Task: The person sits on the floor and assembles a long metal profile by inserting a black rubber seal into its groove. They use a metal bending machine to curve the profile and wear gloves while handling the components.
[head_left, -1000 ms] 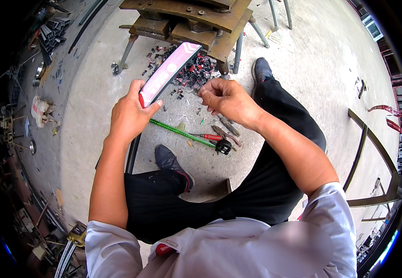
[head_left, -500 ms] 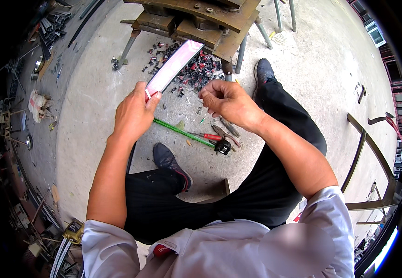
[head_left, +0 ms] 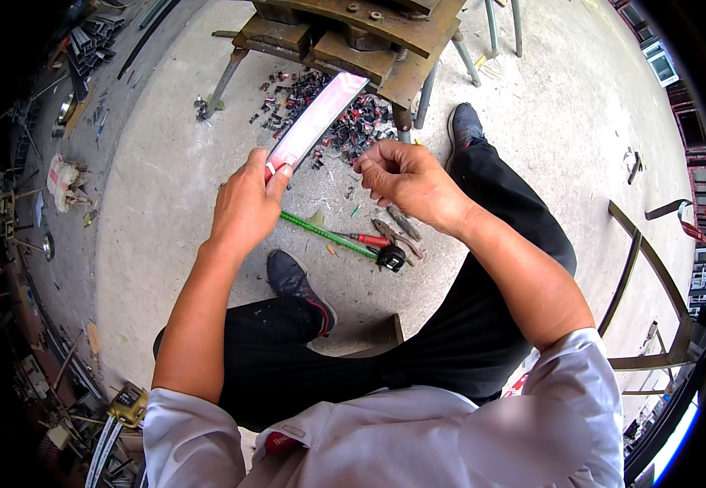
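My left hand (head_left: 247,201) is closed on the near end of a flat strip (head_left: 318,120) with a pink and white face and dark edges. The strip slants up and away to the right, its far end close to the brown metal machine (head_left: 353,53). To the right of the strip, my right hand (head_left: 406,180) is curled, thumb against the bent fingers. Whatever its fingertips pinch, if anything, is too small to make out. Under the strip and machine lies a heap of small black and red scraps (head_left: 359,130) on the floor.
Between my feet lie a tape measure (head_left: 391,258) with its green blade (head_left: 320,230) drawn out, a red-handled screwdriver (head_left: 369,240) and pliers (head_left: 396,236). A bent metal frame (head_left: 654,268) stands at the right. At lower left is a yellow tape measure (head_left: 129,404). Metal profiles (head_left: 93,41) lie far left.
My left hand and the strip have shifted slightly to the right. My right hand has moved a little to the right too, still curled.
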Motion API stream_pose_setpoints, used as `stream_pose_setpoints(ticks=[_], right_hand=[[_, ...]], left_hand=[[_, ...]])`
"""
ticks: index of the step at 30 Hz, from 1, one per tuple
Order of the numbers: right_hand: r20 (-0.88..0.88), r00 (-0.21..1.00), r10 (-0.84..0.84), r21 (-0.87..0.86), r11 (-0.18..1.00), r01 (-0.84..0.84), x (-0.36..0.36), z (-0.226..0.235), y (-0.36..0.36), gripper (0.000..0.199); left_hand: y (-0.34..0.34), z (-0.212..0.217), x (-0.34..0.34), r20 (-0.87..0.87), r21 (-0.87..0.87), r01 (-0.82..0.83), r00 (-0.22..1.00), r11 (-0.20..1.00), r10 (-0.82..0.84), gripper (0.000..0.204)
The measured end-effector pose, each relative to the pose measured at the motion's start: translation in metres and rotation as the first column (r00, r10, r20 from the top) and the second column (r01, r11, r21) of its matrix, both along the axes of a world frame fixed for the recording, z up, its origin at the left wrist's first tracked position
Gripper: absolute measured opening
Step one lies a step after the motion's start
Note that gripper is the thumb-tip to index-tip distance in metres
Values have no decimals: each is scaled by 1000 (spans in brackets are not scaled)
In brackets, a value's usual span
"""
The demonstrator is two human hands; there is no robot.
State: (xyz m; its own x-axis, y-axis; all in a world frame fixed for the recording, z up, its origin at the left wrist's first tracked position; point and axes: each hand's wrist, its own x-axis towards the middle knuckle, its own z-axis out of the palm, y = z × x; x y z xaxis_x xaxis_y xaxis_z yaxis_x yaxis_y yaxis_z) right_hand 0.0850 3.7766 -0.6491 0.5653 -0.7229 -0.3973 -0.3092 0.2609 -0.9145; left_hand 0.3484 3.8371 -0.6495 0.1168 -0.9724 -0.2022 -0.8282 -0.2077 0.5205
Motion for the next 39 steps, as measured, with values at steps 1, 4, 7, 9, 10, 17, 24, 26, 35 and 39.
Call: stream_pose_setpoints(ticks=[1,4,7,9,10,17,24,26,35,39], right_hand=[[-7,1000,3,-1,1000,-3,1,1,0,27],[-14,1000,-4,0,1000,4,2,2,1,27],[-14,1000,-1,10,1000,2,1,2,0,27],[-3,1000,1,12,1000,-1,0,1,0,27],[2,1000,3,14,1000,-3,0,0,0,28],[-14,1000,4,5,1000,-4,0,2,0,27],[33,997,-69,11,998,69,1,1,3,15],[31,997,-69,5,998,69,0,1,3,15],[35,993,-117,-25,993,118,-8,0,-1,21],[-9,989,-149,-6,989,149,-13,-4,-6,22]], left_hand=[[0,-1,1,-4,-5,3,1000,1000,-3,33],[0,0,1,-28,1,-13,1000,1000,13,33],[-1,-4,3,-25,8,-19,1000,1000,19,37],[-2,-5,3,-31,17,-24,999,1000,24,38],[-3,-3,2,-44,23,-31,999,999,32,37],[-1,-7,3,-18,-10,-23,1000,1000,22,39],[-3,-8,3,-8,1,-12,1000,1000,12,37],[-3,-8,2,-6,-5,-16,1000,1000,16,36],[2,-9,5,-25,-45,-28,999,999,27,32],[4,-8,6,-18,-11,-18,1000,1000,18,35]])
